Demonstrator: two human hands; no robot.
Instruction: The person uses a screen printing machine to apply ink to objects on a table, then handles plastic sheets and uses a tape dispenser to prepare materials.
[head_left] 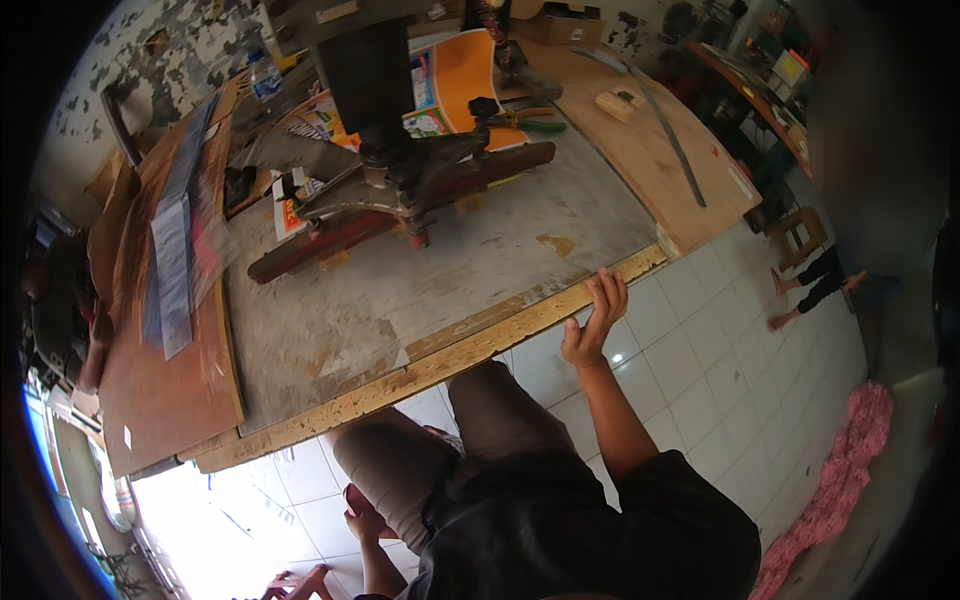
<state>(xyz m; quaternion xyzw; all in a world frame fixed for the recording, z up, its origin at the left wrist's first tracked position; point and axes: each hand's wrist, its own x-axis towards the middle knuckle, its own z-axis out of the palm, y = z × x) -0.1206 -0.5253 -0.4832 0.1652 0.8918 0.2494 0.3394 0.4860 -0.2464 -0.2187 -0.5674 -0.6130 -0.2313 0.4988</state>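
Observation:
My right hand [598, 318] rests on the worn wooden front edge [440, 368] of a grey worktable [500, 270]. Its fingers are extended over the edge, with the thumb apart, and it holds nothing. Low beside my left thigh, my left hand [368, 517] has its fingers curled around a small reddish thing, mostly hidden, whose kind I cannot make out. Over the table stands a dark metal column [370, 90] with a long red-edged bar [340, 242] fixed at its foot.
Pliers [535, 122] and printed orange sheets [465, 80] lie behind the bar. Grey strips [175, 260] lie on a brown board [140, 380] at left. At right are a brown board [640, 150] and pink bundles [850, 450]. Other people appear at both sides.

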